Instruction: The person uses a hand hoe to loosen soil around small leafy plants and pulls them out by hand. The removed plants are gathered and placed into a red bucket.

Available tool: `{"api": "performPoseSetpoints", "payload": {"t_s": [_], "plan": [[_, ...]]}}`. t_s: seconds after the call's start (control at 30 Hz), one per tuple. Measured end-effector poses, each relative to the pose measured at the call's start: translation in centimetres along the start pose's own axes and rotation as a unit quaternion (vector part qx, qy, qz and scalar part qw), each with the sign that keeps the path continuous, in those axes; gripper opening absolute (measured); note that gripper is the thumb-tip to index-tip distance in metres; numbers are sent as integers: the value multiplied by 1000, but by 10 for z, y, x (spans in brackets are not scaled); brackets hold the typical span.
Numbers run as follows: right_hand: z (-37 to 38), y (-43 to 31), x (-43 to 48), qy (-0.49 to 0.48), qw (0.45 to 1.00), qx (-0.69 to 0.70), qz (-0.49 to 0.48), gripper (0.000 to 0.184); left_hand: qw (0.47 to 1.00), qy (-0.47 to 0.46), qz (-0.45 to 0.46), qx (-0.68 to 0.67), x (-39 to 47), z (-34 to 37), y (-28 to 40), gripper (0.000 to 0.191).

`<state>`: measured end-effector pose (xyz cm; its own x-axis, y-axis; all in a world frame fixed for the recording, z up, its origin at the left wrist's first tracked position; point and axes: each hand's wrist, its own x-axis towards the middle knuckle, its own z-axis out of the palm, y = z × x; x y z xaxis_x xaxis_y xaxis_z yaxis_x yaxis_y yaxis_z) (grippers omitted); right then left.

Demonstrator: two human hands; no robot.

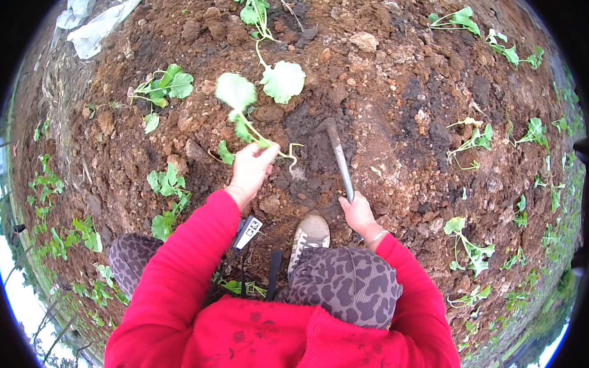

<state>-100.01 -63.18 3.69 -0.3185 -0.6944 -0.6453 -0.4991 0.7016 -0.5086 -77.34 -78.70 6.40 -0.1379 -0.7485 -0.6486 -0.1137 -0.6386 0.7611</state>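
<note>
Between the thumb and fingers of my left hand (250, 171) is the stem of a leafy green seedling (235, 92). Its leaves reach up and left, slightly blurred, and its pale roots (297, 173) dangle on the right over the soil. My right hand (359, 213) grips the handle of a small hoe (341, 159). The hoe's head meets dark, loosened earth (304, 121) just right of the seedling. Another seedling with a broad round leaf (282, 81) lies on the ground beyond my left hand.
Clods and stones cover the brown soil (394, 114). Seedlings lie or stand at the left (169, 84) and right (470, 246). White plastic sheeting (105, 26) lies at the upper left. My shoe (312, 233) is close below the loosened earth, and a small device on a strap (248, 232) hangs beside my left forearm.
</note>
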Motion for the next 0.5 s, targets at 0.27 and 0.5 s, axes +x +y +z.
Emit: {"api": "performPoseSetpoints", "payload": {"t_s": [0.27,0.5], "plan": [[-14,16,7,-82,994,67,39,28,989,83,116,23,21,17,18,16],[24,39,-25,5,991,130,33,29,957,136,108,232,74,56,-16,19]]}}
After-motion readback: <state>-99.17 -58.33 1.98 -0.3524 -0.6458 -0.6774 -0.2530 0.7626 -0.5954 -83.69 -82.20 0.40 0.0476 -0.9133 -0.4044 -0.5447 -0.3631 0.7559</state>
